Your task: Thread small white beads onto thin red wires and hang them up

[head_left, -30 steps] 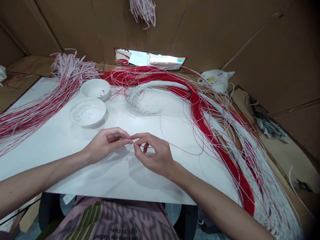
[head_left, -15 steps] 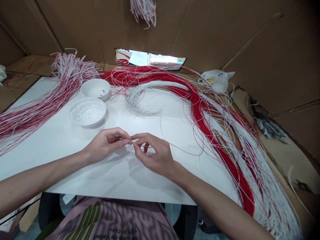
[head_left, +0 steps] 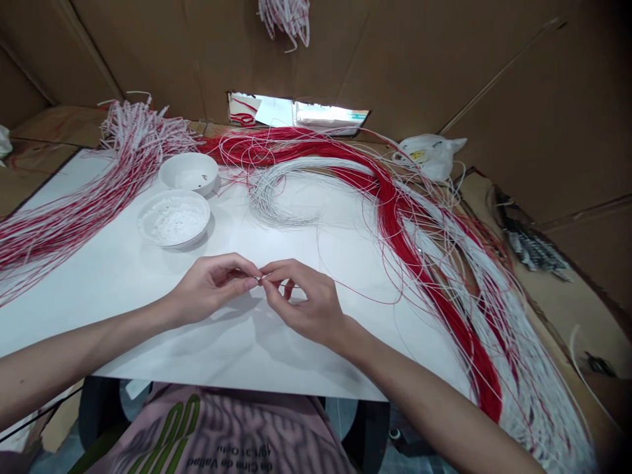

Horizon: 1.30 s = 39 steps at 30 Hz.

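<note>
In the head view, my left hand [head_left: 212, 286] and my right hand [head_left: 303, 299] meet fingertip to fingertip just above the white tabletop [head_left: 237, 359]. Each is closed in a pinch. Between the fingertips a short bit of thin white wire [head_left: 260, 278] shows; its very end is hidden by the fingers. A thin red wire [head_left: 365, 299] trails from behind my right hand toward the bundles on the right. Left of the hands stands a white bowl [head_left: 148, 230] of small white pieces. Behind it sits a second bowl [head_left: 165, 174] with a few dark bits.
A thick red wire bundle [head_left: 395, 217] and white wires [head_left: 533, 395] curve along the back and right. Red and white wires with white ends [head_left: 143, 135] lie at the left. Cardboard walls [head_left: 419, 66] enclose the table; a plastic bag [head_left: 437, 158] rests at the back right.
My fingertips have come slightly closer together, and less of the white wire shows between them. The view has shifted very little; bowls and bundles stay put.
</note>
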### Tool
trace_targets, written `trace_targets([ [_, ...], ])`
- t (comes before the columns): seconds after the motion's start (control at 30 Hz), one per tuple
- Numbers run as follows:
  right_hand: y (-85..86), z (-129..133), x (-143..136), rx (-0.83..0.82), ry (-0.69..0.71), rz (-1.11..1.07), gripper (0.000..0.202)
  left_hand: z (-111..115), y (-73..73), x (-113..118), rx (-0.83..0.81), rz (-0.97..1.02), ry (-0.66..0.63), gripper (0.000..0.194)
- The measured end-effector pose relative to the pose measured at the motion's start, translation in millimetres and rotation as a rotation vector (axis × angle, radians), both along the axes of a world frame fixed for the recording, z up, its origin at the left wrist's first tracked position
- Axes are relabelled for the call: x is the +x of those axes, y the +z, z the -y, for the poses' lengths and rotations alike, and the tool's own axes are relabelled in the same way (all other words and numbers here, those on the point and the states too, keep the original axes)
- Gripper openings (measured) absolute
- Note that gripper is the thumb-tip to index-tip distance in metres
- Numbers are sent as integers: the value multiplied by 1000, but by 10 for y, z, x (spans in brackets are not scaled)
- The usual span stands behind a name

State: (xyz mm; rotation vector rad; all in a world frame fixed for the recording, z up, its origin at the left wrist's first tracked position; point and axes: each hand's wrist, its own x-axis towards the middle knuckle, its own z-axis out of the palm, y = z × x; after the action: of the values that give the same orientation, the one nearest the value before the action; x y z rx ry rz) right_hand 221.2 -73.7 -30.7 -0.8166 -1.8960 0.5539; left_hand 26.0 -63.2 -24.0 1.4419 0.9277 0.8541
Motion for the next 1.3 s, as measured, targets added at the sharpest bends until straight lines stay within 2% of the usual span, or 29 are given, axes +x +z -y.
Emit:
trace_targets([
  [0.37, 6, 3, 0, -9, 19, 3, 8, 33, -27, -1, 98, -52, 16, 13],
  [0.67, 7, 1, 3, -7, 43, -15, 8, 19, -64, -4, 205, -5, 1, 10],
  [0.97, -11, 2, 5, 18, 51, -28, 9, 2, -67, -15, 209, -31, 6, 7],
  [1.3, -25, -2, 3, 27, 69, -20, 9, 5, -80, -37, 296, -32, -4, 6],
])
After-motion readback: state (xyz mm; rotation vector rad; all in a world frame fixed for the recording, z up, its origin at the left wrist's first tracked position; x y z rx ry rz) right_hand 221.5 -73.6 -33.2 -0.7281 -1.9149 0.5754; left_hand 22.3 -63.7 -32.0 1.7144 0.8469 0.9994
